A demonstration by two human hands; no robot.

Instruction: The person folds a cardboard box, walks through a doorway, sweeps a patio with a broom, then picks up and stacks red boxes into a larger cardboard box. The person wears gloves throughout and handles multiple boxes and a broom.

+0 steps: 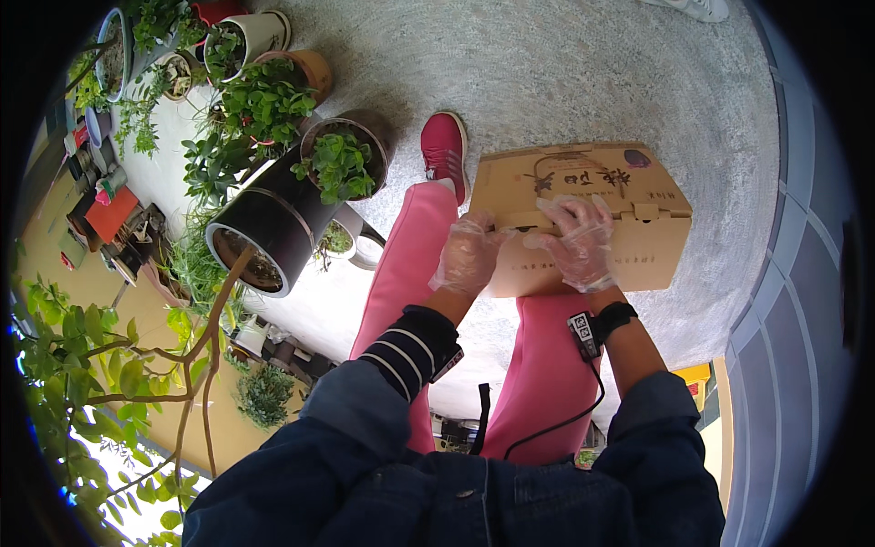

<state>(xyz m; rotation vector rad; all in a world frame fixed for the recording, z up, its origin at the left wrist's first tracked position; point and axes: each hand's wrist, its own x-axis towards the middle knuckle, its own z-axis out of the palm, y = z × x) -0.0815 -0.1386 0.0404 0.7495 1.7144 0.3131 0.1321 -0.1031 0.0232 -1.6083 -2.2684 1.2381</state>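
Note:
A brown cardboard box with dark printing rests in front of my knees, its lid seam running across under my hands. A tucked tab shows on the seam to the right. My left hand, in a clear plastic glove, is closed at the box's left edge, with the thumb pointing toward the seam. My right hand, gloved the same way, lies over the middle of the box with its fingers apart and thumb near the seam. What is inside the box is hidden.
Potted plants stand to the left, among them a tall black pot and a brown pot. A leafy tree branch reaches in at lower left. Grey tiles edge the concrete floor on the right. A black cable hangs from my right wrist.

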